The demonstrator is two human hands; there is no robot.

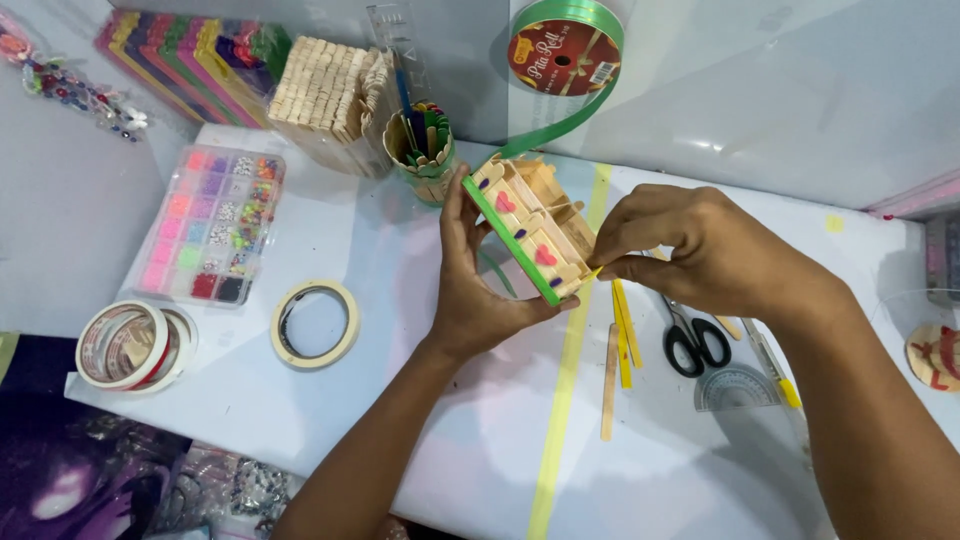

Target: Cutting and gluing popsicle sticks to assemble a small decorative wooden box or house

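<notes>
**Stick box held up between both hands, ribbon along its edge**

The stick box (535, 228), a small craft-stick build with pink hearts on its face, sits lifted off the white table (400, 400), just in front of the stick-covered cup (420, 150). Your left hand (475, 290) cradles it from below and behind, thumb up along the near-left corner, fingers closed under the base; that seems to keep the decorated face tilted toward you. Your right hand (700, 250) is pinched shut at the box's lower right corner, where the green ribbon (510, 235) along the edge ends; what exactly the fingertips grip there cannot be made out. The ribbon trails back up to its spool (565, 48) against the wall.

Room is tight to the right: scissors (690, 340), a protractor (735, 388) and loose yellow sticks (625, 330) lie just under that wrist. To the left, the masking tape ring (315, 323) and bead organiser (213, 225) stand well apart, with bare tabletop between.
</notes>
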